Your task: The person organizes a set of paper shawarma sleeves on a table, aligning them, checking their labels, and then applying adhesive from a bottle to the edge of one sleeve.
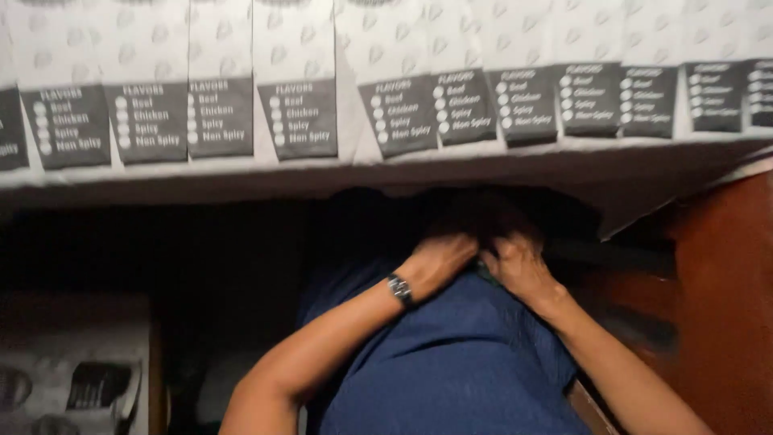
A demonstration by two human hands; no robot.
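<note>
Both my hands reach under a table edge into a dark space. My left hand (439,259), with a black watch on its wrist, and my right hand (519,266) are close together, fingers curled on something dark that I cannot make out in the shadow. Beneath my forearms lies blue cloth (459,362). A row of several white paper bags (294,80) with grey printed panels lies overlapping on the table above.
A reddish-brown wooden panel (721,306) stands at the right. At the lower left sits a box or printed paper (72,379) in black and white. The space under the table is dark.
</note>
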